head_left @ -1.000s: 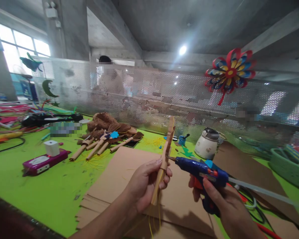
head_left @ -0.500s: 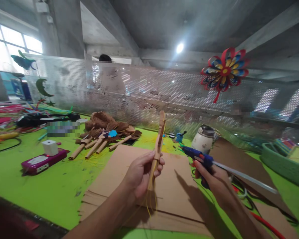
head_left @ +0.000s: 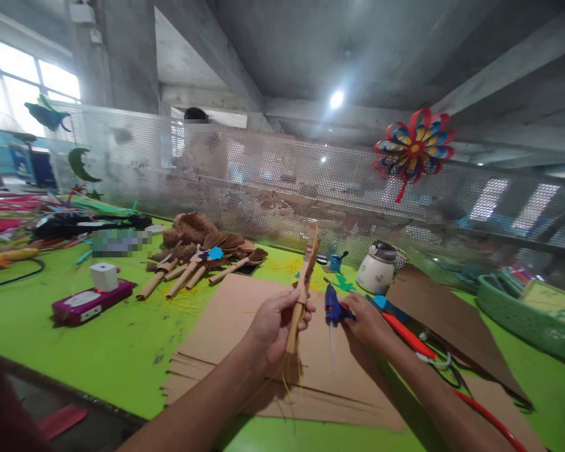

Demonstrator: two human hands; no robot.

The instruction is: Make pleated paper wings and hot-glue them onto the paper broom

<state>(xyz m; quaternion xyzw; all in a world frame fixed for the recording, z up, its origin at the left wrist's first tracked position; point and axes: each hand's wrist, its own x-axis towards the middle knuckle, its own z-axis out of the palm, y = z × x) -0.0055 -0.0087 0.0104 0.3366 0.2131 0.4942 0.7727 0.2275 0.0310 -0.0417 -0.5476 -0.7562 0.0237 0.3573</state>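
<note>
My left hand point(head_left: 275, 320) is closed around a slim roll of brown paper point(head_left: 307, 267), held upright with a slight tilt. Thin yellow strands hang from its lower end, and the upper part has a wavy edge. To the right, my right hand point(head_left: 362, 317) grips the handle of a blue hot glue gun point(head_left: 331, 304). The gun's nozzle points up and away, and a clear glue stick point(head_left: 333, 348) sticks out of its rear end. Both hands are above a stack of brown paper sheets point(head_left: 245, 314).
Several brown paper rolls with fringed tops point(head_left: 183, 276) lie behind on the left. A purple power strip point(head_left: 91, 304) with a white plug is at left. A white jug point(head_left: 375, 270), dark brown paper point(head_left: 445, 326) and a green basket point(head_left: 522, 317) stand right. A perforated screen point(head_left: 273, 169) runs behind.
My right hand has moved left with the glue gun and turned it, so the nozzle points away and the glue stick towards me. My left hand keeps the paper roll nearly in place.
</note>
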